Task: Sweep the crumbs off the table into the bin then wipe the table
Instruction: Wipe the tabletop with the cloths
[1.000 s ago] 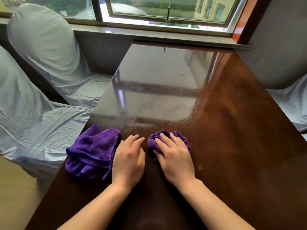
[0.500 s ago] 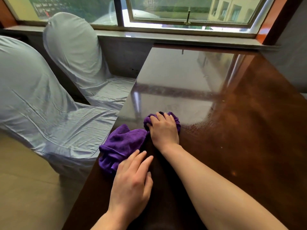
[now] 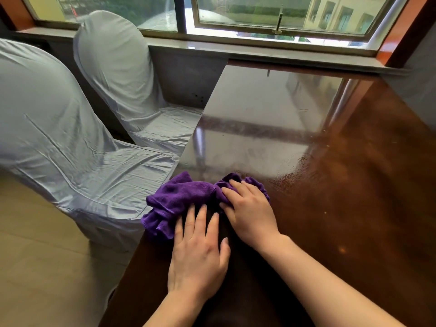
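A purple cloth (image 3: 181,199) lies bunched at the left edge of the dark glossy table (image 3: 354,185), part of it hanging over the side. The right hand (image 3: 250,213) presses down on the right end of the cloth, fingers curled over a wad of it, so it is gripping the fabric against the tabletop. The left hand (image 3: 198,251) lies flat and open on the table just nearer the person, palm down, fingers spread, its fingertips touching the near edge of the cloth. The two hands sit close beside each other, the left thumb near the right wrist. A few pale specks, possibly crumbs, show on the brown surface to the right, too small to be sure. Two chairs in pale grey covers (image 3: 70,138) stand along the left side of the table, and the window (image 3: 283,17) runs along the far end, its light reflected in the tabletop
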Action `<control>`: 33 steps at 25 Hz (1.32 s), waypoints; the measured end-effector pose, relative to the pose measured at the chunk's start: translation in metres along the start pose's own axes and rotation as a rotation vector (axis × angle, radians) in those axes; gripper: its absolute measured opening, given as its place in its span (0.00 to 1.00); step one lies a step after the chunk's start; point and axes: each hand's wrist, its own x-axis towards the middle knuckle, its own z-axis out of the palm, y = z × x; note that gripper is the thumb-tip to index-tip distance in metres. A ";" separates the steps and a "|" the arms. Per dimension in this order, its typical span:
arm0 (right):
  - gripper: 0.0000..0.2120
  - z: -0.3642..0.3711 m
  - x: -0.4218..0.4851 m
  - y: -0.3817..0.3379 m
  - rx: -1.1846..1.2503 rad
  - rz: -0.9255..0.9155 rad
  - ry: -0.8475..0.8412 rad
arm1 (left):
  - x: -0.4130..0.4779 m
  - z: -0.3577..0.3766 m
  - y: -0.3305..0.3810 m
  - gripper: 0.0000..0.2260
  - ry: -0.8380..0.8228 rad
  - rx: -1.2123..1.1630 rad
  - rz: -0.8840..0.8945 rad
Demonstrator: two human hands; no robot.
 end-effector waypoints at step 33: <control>0.27 -0.029 -0.102 0.090 -0.124 0.089 0.032 | 0.053 0.025 0.038 0.40 -0.039 -0.015 0.034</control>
